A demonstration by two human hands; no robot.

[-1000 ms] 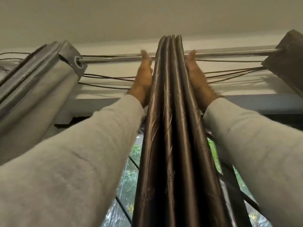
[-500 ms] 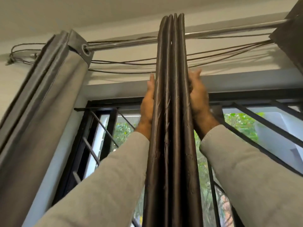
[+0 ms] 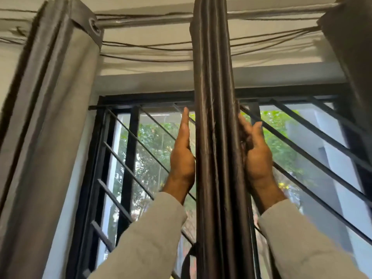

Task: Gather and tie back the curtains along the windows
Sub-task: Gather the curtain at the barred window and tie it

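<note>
Both flat, open hands, left hand (image 3: 182,158) and right hand (image 3: 256,158), flank the upright gathered curtain (image 3: 216,137), gripping nothing, equally near.

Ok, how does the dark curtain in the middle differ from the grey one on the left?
The dark curtain is glossy brown-black; the grey curtain is paler and matte. The dark curtain is packed into a narrow bundle between the left hand and right hand; no hand touches the wider grey curtain. Both hang gathered in folds from the rod.
</note>
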